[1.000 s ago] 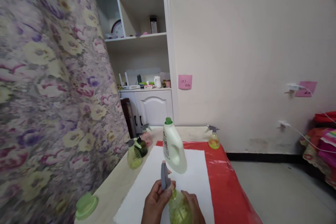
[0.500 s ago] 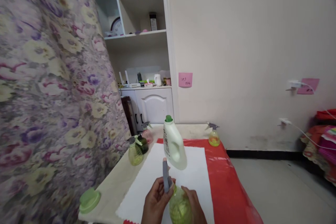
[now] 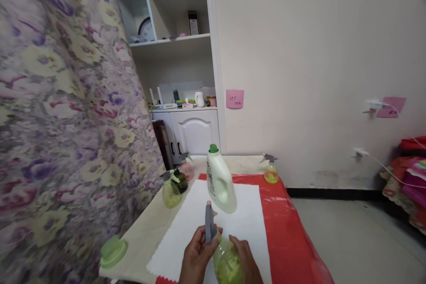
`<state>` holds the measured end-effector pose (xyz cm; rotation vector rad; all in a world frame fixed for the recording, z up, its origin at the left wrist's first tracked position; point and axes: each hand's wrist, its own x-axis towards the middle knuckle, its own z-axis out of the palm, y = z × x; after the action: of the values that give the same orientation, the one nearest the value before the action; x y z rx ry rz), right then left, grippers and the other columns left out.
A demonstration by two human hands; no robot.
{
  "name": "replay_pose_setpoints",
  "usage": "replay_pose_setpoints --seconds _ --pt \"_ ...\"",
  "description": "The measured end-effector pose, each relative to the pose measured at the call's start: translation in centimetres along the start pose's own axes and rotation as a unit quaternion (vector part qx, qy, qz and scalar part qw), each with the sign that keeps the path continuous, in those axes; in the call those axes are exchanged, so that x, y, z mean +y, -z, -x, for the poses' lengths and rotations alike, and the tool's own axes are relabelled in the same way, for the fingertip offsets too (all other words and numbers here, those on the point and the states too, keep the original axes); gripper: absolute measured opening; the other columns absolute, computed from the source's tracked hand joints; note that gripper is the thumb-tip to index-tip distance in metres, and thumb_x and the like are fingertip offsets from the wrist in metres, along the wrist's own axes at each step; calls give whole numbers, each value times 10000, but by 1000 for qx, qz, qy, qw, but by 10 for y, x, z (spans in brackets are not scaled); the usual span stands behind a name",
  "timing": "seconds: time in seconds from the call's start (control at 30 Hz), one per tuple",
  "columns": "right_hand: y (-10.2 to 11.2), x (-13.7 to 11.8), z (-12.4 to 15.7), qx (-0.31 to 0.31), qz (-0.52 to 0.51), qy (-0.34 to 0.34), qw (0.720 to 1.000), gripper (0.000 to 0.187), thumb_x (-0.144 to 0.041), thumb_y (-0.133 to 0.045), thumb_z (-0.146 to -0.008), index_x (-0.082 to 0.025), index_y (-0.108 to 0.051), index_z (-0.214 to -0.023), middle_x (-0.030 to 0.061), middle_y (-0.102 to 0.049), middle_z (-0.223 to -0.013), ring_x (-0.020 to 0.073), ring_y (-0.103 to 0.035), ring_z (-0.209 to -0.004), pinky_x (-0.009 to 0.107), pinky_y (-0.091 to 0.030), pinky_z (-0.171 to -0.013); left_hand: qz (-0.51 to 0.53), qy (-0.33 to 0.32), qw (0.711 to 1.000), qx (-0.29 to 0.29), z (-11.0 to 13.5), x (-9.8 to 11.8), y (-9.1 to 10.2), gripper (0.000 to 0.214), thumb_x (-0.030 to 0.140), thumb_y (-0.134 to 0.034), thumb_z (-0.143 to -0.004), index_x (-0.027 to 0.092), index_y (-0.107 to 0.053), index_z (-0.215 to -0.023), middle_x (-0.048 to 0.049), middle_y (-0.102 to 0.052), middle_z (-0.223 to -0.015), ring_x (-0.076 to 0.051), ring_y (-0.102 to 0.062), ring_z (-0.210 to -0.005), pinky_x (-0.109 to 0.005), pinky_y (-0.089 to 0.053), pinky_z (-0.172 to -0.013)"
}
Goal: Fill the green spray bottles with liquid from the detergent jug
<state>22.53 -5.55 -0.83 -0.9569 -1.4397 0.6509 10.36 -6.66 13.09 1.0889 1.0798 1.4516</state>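
At the near edge of the white sheet (image 3: 181, 230), both of my hands are on one yellow-green spray bottle (image 3: 226, 262). My left hand (image 3: 195, 255) is closed around its grey spray head (image 3: 209, 224) at the neck, thumb and fingers pinching it. My right hand (image 3: 246, 259) wraps the right side of the bottle's clear round body. The bottle leans, its top toward my left hand. Beyond it stands a pale green detergent jug (image 3: 216, 179) with a green cap. Whether the spray head is screwed on is hidden by my fingers.
Spray bottles in yellow-green (image 3: 171, 195), dark green (image 3: 181, 182) and pink (image 3: 186, 169) stand along the left table edge. Another spray bottle (image 3: 271, 175) sits back right on the red cover (image 3: 282, 230). A green lidded container (image 3: 113, 253) is front left, beside the floral curtain (image 3: 76, 142).
My head view has shifted slightly. The grey spray head leans a little further left between my left fingers; both hands keep their hold on the spray bottle.
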Motion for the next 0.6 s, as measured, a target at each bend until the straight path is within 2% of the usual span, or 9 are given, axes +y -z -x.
replay_pose_setpoints --seconds 0.07,0.23,0.4,0.5,0.6 --pt "1 -5 1 14 2 -1 1000 812 -494 -734 -564 -223 -475 -1284 67 -590 -1019 275 -602 -894 384 -502 -798 2 5 1000 6 -2 -4 1 408 434 -812 -587 179 -703 -886 -87 -756 -931 -290 -659 -956 -345 -481 -843" --pt "1 -17 2 23 17 -54 998 733 -566 -731 -550 -214 -514 -1156 61 -635 -991 256 -627 -849 316 -520 -730 23 29 999 14 -4 -7 3 426 442 -808 -593 170 -691 -900 -94 -753 -914 -283 -665 -924 -354 -472 -823" --pt "-1 -17 0 26 -26 -24 999 757 -659 -699 -554 -205 -531 -1136 67 -640 -962 265 -630 -849 343 -521 -759 67 45 997 18 -4 -9 4 418 420 -811 -594 173 -672 -902 -68 -750 -873 -239 -668 -845 -298 -475 -724" --pt "-4 -14 0 36 -23 -8 999 738 -674 -654 -602 -208 -520 -1159 73 -626 -965 271 -626 -854 369 -519 -763 66 34 996 51 -6 -15 2 410 425 -829 -564 175 -661 -843 -63 -758 -857 -239 -674 -827 -296 -474 -716" --pt "-8 -12 4 65 9 10 998 714 -623 -668 -627 -223 -502 -1195 87 -604 -1012 293 -606 -918 409 -499 -813 72 18 992 100 -7 -24 0 409 424 -853 -525 178 -637 -771 -60 -764 -827 -252 -683 -864 -313 -472 -772"
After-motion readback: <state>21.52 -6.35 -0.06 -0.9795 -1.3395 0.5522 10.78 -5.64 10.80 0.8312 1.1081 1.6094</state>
